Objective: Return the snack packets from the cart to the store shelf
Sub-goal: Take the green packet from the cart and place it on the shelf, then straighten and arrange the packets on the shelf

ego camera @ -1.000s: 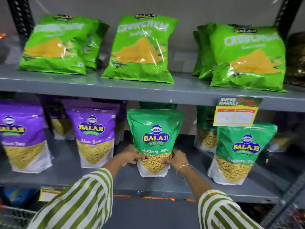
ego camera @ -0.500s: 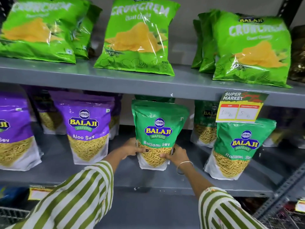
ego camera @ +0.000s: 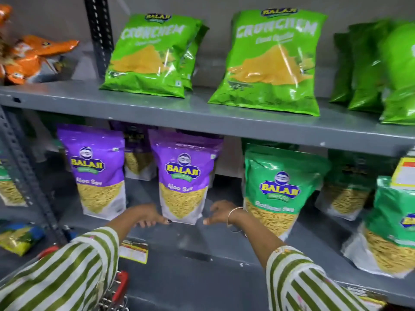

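A green Ratlami Sev packet (ego camera: pixel 280 191) stands upright on the lower grey shelf (ego camera: pixel 202 243), with no hand on it. To its left stands a purple Aloo Sev packet (ego camera: pixel 183 182). My left hand (ego camera: pixel 148 215) is at that packet's bottom left corner, fingers spread, thumb at its edge. My right hand (ego camera: pixel 221 214), with a bangle on the wrist, hovers just off its bottom right corner, fingers apart. Neither hand holds anything. A red-handled wire cart (ego camera: pixel 119 286) shows at the bottom, partly hidden by my striped sleeve.
A second purple Aloo Sev packet (ego camera: pixel 98 176) stands further left, with more purple and green packets behind and to the right. Bright green Crunchem bags (ego camera: pixel 269 63) lie on the upper shelf (ego camera: pixel 202 117). Orange packets (ego camera: pixel 29 57) sit top left. A perforated post (ego camera: pixel 27 180) divides the bays.
Both hands let go of the green Ratlami Sev packet, which stays standing, and moved left to the base of the purple Aloo Sev packet. The view swung left.
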